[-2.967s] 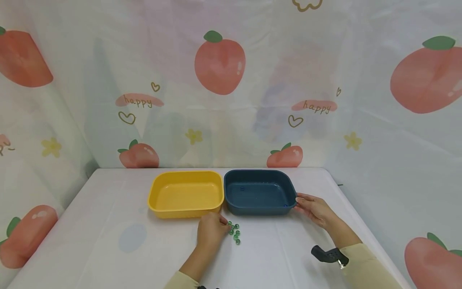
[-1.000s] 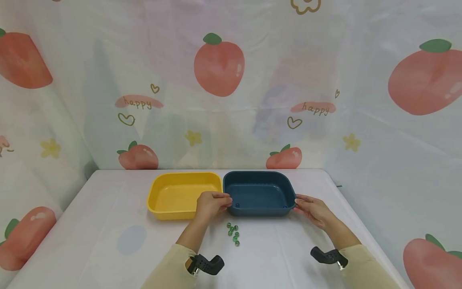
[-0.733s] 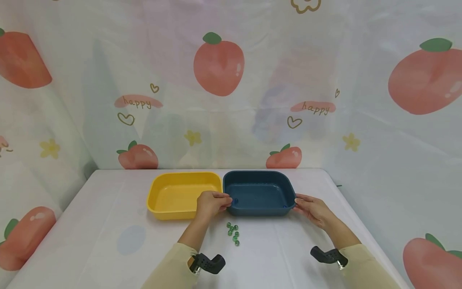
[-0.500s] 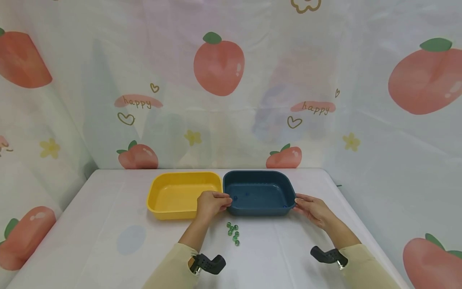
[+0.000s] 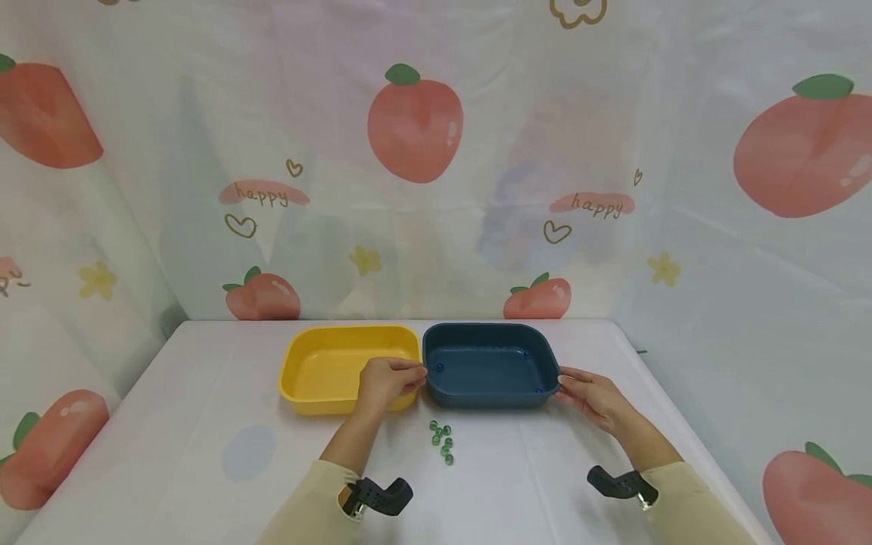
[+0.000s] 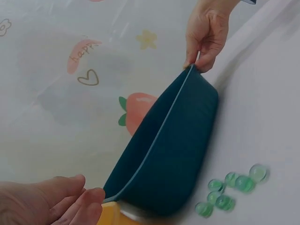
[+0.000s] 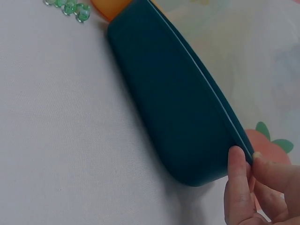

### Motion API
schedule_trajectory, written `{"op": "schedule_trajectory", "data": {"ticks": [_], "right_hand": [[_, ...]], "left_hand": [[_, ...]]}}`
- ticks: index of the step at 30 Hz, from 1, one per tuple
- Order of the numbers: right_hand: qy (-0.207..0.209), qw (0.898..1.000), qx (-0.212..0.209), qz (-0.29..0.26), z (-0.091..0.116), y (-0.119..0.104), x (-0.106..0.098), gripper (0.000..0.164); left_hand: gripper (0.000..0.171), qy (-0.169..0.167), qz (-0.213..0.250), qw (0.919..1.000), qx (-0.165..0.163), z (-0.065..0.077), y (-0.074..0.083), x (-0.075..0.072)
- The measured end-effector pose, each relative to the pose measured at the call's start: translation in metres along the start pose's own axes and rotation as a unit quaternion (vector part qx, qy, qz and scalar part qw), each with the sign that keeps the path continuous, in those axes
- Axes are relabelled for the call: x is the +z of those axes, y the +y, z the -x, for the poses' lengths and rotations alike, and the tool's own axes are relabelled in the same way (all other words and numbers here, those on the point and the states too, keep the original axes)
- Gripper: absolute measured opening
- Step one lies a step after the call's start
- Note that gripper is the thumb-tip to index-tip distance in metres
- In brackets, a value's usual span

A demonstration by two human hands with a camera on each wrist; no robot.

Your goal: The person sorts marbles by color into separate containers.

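Several green glass marbles (image 5: 441, 441) lie in a loose cluster on the white table in front of the dark blue plastic tray (image 5: 490, 400). Inside that tray are small blue marbles, one near the left end (image 5: 440, 368) and others at the right side. My right hand (image 5: 596, 397) pinches the tray's right rim, thumb over the edge and fingers outside. At the left end is my left hand (image 5: 388, 382), its fingertips next to the rim; in the left wrist view thumb and fingers (image 6: 96, 194) are slightly parted with nothing between them.
A yellow plastic tray (image 5: 320, 407) stands against the left side of the blue one, partly behind my left hand. White cloth covers the table (image 5: 170, 454). A fruit-patterned curtain (image 5: 415, 242) hangs behind and at both sides.
My left hand came from beside the green marbles to the blue tray's left rim, then drew slightly left off it. Blue marbles shifted inside the tray. My right hand stayed on the rim.
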State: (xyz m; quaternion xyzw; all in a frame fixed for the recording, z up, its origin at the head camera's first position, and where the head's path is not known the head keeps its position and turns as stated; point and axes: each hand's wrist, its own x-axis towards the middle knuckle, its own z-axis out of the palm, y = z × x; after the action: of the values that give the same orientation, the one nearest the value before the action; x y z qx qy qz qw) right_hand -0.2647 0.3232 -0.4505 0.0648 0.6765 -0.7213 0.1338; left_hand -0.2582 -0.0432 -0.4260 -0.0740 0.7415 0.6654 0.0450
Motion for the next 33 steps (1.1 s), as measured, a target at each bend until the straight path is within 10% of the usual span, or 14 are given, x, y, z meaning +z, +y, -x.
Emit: {"op": "schedule_trajectory", "data": {"ticks": [33], "right_hand": [[0.002, 1.000, -0.009, 0.006, 0.003, 0.002, 0.001, 0.059]], "left_hand": [[0.036, 0.050, -0.120, 0.9915, 0.003, 0.003, 0.006, -0.130]]}}
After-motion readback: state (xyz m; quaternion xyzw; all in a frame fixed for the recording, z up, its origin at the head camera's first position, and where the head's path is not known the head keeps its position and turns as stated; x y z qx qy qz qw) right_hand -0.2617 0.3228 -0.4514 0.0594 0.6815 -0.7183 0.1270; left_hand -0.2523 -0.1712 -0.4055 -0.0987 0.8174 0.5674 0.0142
